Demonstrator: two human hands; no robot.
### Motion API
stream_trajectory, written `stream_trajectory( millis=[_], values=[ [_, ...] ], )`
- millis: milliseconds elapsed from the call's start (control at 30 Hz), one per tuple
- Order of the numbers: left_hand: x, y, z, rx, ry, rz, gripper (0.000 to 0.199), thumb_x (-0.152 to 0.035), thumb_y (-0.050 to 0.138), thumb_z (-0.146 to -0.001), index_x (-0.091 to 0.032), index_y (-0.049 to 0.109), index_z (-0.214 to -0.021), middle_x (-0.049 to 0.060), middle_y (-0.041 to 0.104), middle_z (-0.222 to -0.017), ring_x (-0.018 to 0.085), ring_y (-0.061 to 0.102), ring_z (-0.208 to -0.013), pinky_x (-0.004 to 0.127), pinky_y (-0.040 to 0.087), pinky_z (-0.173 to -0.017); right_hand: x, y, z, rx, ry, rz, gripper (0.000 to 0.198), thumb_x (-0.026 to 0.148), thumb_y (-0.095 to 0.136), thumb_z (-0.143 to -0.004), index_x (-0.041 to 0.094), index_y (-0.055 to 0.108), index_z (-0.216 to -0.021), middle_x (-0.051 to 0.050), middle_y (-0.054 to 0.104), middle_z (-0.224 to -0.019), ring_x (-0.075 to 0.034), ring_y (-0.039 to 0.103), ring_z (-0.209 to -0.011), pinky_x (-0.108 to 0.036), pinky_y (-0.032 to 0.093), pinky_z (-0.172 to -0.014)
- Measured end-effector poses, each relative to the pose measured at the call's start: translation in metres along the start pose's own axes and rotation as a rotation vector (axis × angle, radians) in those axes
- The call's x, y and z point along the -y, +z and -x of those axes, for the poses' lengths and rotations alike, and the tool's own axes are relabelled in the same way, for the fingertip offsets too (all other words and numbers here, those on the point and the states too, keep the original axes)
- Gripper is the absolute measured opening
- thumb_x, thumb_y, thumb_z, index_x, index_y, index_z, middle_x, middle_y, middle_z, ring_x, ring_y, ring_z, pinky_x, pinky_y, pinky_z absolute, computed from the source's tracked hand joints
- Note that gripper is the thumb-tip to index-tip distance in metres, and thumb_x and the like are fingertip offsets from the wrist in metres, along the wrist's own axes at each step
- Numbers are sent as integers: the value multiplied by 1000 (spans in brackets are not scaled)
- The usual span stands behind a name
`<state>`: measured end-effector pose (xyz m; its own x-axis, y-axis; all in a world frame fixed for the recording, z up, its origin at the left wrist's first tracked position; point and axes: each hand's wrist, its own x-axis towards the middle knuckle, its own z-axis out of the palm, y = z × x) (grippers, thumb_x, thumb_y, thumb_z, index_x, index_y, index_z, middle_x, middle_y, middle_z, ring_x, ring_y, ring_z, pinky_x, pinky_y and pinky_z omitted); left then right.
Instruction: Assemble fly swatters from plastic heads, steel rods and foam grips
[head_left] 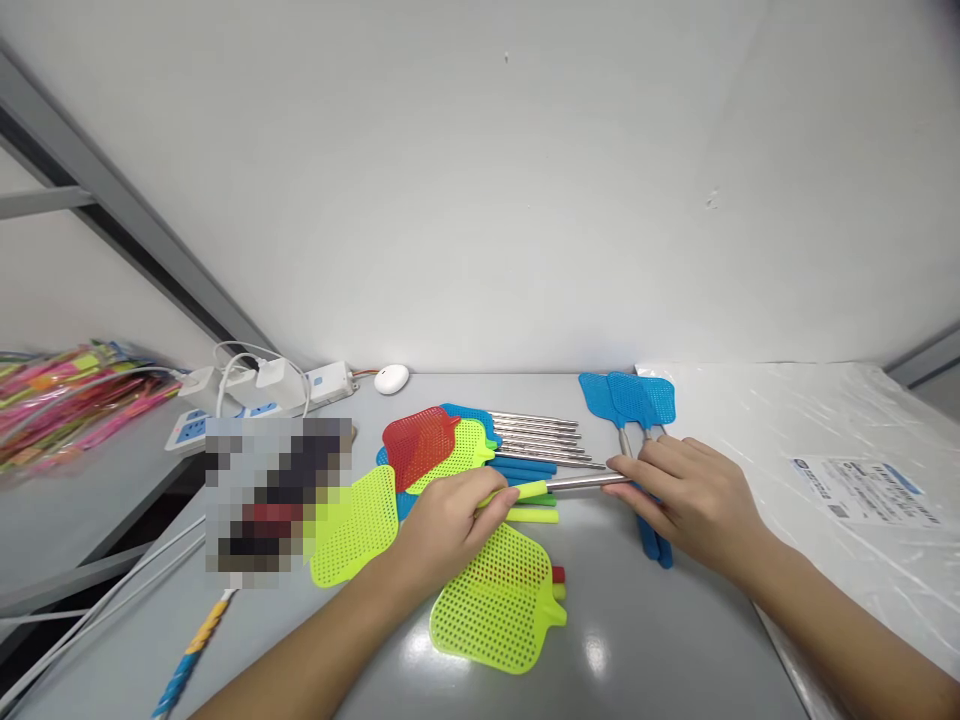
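My left hand is closed around a yellow-green fly swatter handle. From that handle a metal rod runs right, and my right hand pinches its far end. Below my left hand lies a yellow-green swatter head, with red and yellow-green handle ends beside it. Another yellow-green head rests to the left. Behind are a red swatter head, blue heads, several metal rods and loose blue handles. Assembled blue fly swatters lie partly behind my right hand.
A blurred-out object with a cable lies on the grey table at left, near a power strip with plugs. A white round case sits by the wall. Bagged colourful items fill the far left; a plastic-wrapped white package covers the right.
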<state>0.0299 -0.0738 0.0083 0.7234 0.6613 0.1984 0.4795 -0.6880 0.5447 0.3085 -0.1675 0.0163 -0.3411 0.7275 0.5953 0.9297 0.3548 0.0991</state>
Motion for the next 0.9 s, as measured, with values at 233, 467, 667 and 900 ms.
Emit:
stream_trajectory(
  millis=[233, 467, 667, 900],
  values=[
    [-5, -2, -2, 5, 17, 66, 32, -37, 40, -98, -19, 59, -79, -1, 60, -71, 13, 53, -65, 26, 36, -59, 13, -2, 0, -1, -22, -12, 14, 32, 64, -89, 19, 67, -93, 0, 56, -65, -14, 48, -63, -28, 32, -59],
    [-20, 4, 3, 83, 91, 89, 26, -36, 42, -98, -20, 62, -93, 2, 61, -81, 14, 54, -72, 26, 38, -62, 38, 4, -3, 89, -10, -118, 18, 31, 54, -95, 18, 66, -96, -1, 56, -69, -14, 46, -63, -28, 31, -58],
    [-7, 1, 3, 23, 162, 52, 20, -33, 48, -96, -19, 63, -98, 2, 59, -78, 13, 52, -71, 26, 38, -63, 33, 5, -3, 130, 48, -128, 23, 32, 51, -96, 15, 63, -105, -6, 60, -82, -19, 51, -74, -30, 36, -66],
    [-6, -5, 4, -139, 157, 333, 16, -28, 50, -94, -19, 62, -101, 4, 60, -83, 16, 54, -76, 29, 43, -68, 28, 4, 0, 200, 108, -291, 23, 32, 44, -99, 19, 60, -89, -2, 59, -73, -16, 47, -65, -28, 35, -63]
  ],
)
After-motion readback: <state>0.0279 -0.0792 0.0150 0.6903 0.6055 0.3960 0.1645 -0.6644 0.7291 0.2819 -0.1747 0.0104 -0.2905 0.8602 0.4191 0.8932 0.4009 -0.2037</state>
